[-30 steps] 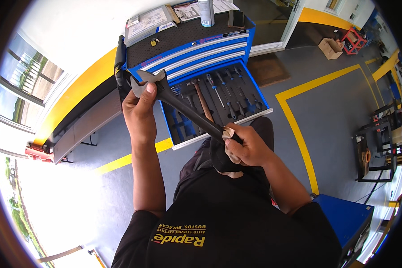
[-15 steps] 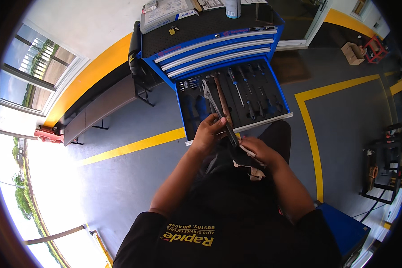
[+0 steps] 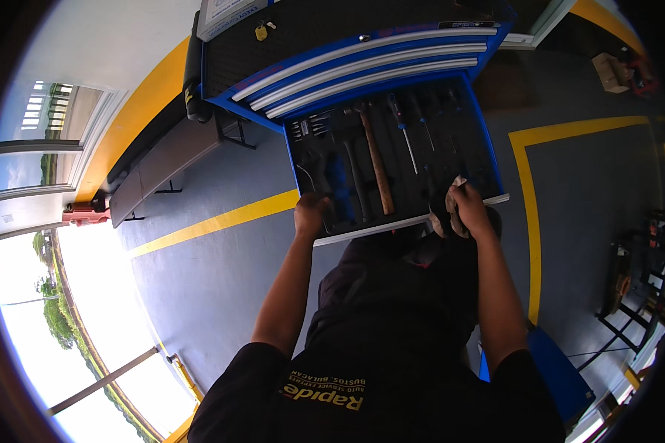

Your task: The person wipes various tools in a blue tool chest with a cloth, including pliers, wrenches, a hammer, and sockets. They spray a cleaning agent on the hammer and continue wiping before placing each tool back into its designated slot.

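In the pulled-out tool drawer (image 3: 391, 210) lie a hammer (image 3: 377, 162) with a wooden handle, a dark long-handled tool (image 3: 357, 181) beside it, and several screwdrivers such as the blue-handled one (image 3: 404, 136). At the drawer's front left corner my left hand (image 3: 312, 214) is closed on the lower end of a grey tool that looks like pliers (image 3: 305, 177); its outline is dim against the lining. My right hand (image 3: 468, 207) grips a crumpled beige rag (image 3: 453, 210) over the front right edge, and part of the rag hangs down.
Above the drawer rises the blue tool cabinet (image 3: 362, 77) with silver drawer pulls, a yellow tag (image 3: 261, 32) on its black top. A long bench (image 3: 166, 166) runs along the left wall. Yellow lines (image 3: 528, 221) mark the grey floor. A cardboard box (image 3: 610, 72) stands far right.
My left hand has carried the pliers from the drawer's middle front to its left side. My right hand, with the rag, has moved right and away from the tool. The view has come closer to the cabinet.
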The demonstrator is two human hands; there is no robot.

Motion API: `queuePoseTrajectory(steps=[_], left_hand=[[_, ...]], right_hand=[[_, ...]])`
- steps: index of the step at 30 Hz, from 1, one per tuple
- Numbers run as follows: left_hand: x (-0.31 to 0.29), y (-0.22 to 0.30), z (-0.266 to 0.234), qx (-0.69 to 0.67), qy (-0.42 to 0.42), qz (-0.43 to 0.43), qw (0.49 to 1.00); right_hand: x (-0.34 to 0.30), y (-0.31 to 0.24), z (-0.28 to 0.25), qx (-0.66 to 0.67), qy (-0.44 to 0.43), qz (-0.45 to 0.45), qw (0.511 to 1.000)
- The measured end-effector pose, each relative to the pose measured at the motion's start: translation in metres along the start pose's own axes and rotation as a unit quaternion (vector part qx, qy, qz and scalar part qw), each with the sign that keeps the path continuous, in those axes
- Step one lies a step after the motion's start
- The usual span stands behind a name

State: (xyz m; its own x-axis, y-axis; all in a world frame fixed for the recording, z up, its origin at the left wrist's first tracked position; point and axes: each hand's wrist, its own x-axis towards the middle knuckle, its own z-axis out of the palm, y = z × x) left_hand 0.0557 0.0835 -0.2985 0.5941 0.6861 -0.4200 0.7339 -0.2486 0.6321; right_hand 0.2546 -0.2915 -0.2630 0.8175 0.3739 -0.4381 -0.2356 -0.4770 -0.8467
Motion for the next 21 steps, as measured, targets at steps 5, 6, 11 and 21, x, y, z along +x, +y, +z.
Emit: queuePoseTrajectory(steps=[5, 6, 11, 21], left_hand=[[0.007, 0.013, 0.003, 0.161, 0.009, -0.031, 0.986], [0.006, 0.012, 0.003, 0.182, 0.008, -0.035, 0.983], [0.000, 0.005, 0.015, 0.218, 0.039, -0.024, 0.975], [-0.005, 0.016, 0.020, 0.211, 0.110, 0.005, 0.971]], right_hand=[[0.004, 0.044, 0.017, -0.050, 0.068, -0.049, 0.995], [0.002, 0.046, 0.020, -0.051, 0.089, -0.067, 0.992], [0.005, 0.048, 0.008, -0.026, 0.032, -0.010, 0.999], [-0.005, 0.029, 0.007, 0.012, 0.047, -0.015, 0.999]])
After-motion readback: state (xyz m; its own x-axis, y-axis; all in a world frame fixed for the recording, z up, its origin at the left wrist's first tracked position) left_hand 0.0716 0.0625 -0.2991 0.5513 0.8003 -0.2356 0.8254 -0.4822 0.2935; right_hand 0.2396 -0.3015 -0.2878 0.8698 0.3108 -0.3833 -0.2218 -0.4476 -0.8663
